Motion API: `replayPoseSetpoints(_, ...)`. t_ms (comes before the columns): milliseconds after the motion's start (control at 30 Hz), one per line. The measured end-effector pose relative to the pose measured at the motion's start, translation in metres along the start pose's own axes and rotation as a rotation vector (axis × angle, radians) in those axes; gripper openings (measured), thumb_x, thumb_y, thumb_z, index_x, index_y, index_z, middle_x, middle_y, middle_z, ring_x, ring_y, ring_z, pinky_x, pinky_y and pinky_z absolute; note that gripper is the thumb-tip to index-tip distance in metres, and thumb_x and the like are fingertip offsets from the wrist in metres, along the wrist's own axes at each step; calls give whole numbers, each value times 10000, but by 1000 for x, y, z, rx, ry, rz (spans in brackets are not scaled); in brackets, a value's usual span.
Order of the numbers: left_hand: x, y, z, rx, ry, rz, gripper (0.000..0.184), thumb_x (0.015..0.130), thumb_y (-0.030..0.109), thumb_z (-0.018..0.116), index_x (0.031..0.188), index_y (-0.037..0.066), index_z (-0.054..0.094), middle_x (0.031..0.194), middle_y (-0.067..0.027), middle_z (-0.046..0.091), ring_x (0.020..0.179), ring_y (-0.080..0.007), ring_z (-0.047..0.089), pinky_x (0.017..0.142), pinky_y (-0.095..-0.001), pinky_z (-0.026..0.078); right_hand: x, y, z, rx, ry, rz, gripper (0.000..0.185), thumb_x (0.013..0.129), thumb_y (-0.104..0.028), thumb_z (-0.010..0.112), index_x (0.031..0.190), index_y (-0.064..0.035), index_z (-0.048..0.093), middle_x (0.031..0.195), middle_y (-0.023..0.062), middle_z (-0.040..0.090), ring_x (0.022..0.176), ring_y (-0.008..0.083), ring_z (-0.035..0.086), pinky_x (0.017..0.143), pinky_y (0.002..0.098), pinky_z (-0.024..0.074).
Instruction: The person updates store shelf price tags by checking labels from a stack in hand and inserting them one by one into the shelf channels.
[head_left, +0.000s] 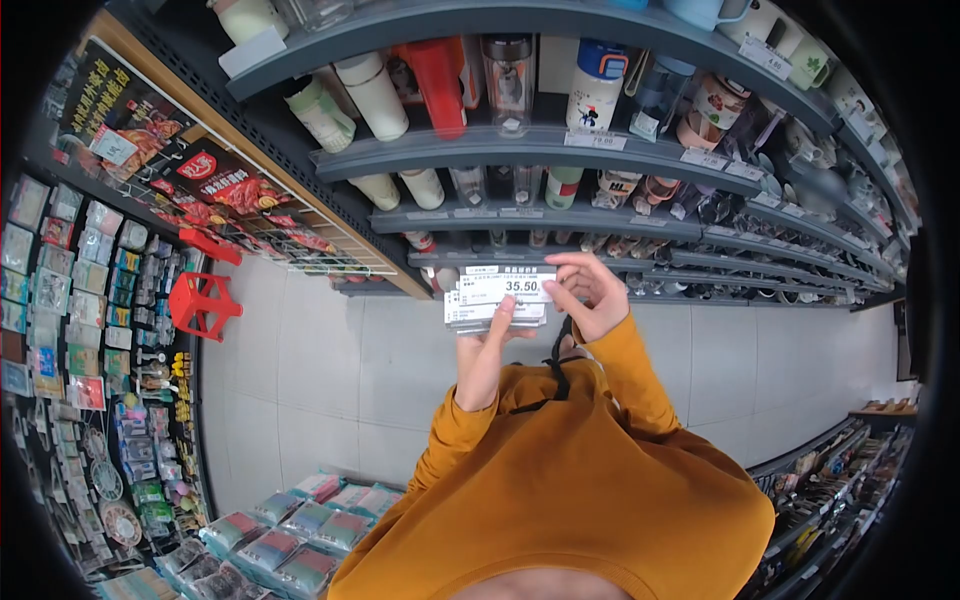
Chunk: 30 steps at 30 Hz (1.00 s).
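Observation:
My left hand is closed on a small stack of price tags, its thumb lying across the front. The top price tag is white and reads 35.50. At that tag's right edge, my right hand pinches it between thumb and fingers. Both hands are in front of my chest, in mustard sleeves. A dark cord hangs down just below my right hand.
Ahead stand curved grey shelves with bottles, tumblers and cups. A red stool is on the tiled floor at left. Packaged goods lie low behind me on the left. Hanging goods line the left wall.

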<state>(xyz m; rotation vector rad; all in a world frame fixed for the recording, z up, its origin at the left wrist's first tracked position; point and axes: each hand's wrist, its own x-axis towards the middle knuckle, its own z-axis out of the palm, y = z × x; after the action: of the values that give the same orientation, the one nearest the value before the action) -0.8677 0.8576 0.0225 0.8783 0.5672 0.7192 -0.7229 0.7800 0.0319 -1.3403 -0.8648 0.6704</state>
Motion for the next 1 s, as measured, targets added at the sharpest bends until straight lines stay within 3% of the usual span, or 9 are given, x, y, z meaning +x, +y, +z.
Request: replayPoseSetpoints(1000,-13,-7,-1,-24,12,15,234,959,135,556,1150,1,571,1045,-77,636,861,-149,640,644,-280,529,-15,1,-3,-101,8,-63,246,884,-48,630,1128,-14,628,882,44,615,694,78,597,649,206,484)
